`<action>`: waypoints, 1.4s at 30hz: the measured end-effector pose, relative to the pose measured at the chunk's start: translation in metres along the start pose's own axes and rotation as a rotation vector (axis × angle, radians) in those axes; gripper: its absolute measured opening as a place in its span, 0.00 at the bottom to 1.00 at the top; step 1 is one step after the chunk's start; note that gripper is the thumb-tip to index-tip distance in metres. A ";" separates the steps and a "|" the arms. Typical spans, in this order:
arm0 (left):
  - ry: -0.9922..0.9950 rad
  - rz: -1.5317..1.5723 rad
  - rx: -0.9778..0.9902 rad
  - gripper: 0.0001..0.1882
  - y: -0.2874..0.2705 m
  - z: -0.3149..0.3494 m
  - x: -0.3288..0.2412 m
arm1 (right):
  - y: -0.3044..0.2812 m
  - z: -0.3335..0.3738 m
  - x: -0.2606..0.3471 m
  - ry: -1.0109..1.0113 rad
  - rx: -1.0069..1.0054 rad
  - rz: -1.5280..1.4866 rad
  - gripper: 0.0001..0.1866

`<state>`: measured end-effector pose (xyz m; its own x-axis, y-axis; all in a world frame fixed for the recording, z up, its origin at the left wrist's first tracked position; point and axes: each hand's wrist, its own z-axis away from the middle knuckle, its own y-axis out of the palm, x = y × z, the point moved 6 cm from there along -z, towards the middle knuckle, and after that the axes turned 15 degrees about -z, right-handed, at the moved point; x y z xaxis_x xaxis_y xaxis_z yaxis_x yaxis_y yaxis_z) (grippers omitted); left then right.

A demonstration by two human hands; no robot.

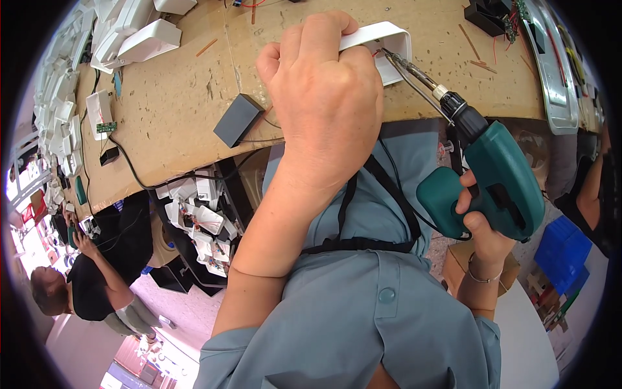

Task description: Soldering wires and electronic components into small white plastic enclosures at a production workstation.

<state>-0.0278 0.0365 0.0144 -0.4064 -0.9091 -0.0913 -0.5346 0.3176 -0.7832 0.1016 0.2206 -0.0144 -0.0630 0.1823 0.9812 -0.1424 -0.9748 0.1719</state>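
Observation:
My left hand grips a white plastic housing over the table's near edge, fingers bent around its wall. In my right hand is a green pistol-shaped soldering gun, its fingers wrapped around the handle. The gun's thin metal tip, with a curved feed tube beside it, points into the housing's open side. A bit of red wire shows near that tip; the exact contact point is too small to tell. Beside my left wrist lies a dark grey box, with thin wires running from it toward my hand.
White housings are heaped at the far left. A small green circuit board rests on a white piece. Black parts and a clear tray are at the right. Below the table sits a pile of white parts. A co-worker works at left.

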 end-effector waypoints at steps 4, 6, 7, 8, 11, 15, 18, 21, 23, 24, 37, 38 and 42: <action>0.015 -0.013 -0.037 0.02 -0.006 0.002 0.002 | 0.000 0.000 -0.002 0.025 -0.013 -0.025 0.33; 0.020 -0.032 -0.075 0.02 -0.009 0.002 0.002 | 0.001 0.000 -0.001 0.039 -0.004 0.001 0.33; 0.016 -0.032 -0.073 0.02 -0.009 0.002 0.003 | 0.001 -0.001 -0.001 0.052 0.006 0.028 0.32; 0.012 -0.032 -0.072 0.01 -0.010 0.002 0.003 | 0.002 0.000 -0.001 0.053 0.007 0.029 0.32; 0.023 -0.034 -0.076 0.01 -0.010 0.002 0.002 | 0.000 0.002 -0.002 0.065 -0.043 0.043 0.31; 0.032 -0.031 -0.081 0.02 -0.011 0.002 0.003 | 0.002 0.002 0.003 0.070 -0.035 0.079 0.29; 0.024 -0.016 -0.075 0.02 -0.011 0.003 0.003 | 0.003 0.002 0.005 0.093 -0.028 0.100 0.28; 0.019 -0.024 -0.034 0.02 -0.010 0.001 0.003 | 0.002 0.003 0.007 0.029 -0.020 0.145 0.27; 0.017 -0.028 -0.007 0.02 -0.010 -0.001 0.003 | 0.002 0.003 0.010 -0.035 -0.021 0.178 0.26; 0.016 -0.032 0.006 0.02 -0.010 -0.002 0.002 | 0.003 0.003 0.012 -0.040 -0.022 0.199 0.26; 0.111 0.057 -0.302 0.04 -0.010 -0.009 -0.006 | 0.006 0.001 0.017 -0.047 0.018 0.261 0.34; -0.003 -0.105 0.233 0.04 0.001 -0.010 -0.005 | 0.007 0.002 0.016 -0.047 0.018 0.260 0.34; 0.225 0.177 -0.815 0.04 0.017 0.012 0.010 | 0.007 0.004 0.016 0.006 -0.044 0.187 0.39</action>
<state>-0.0320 0.0295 -0.0068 -0.6248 -0.7805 0.0208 -0.7794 0.6219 -0.0758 0.1033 0.2166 0.0026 -0.0987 -0.0003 0.9951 -0.1711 -0.9851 -0.0173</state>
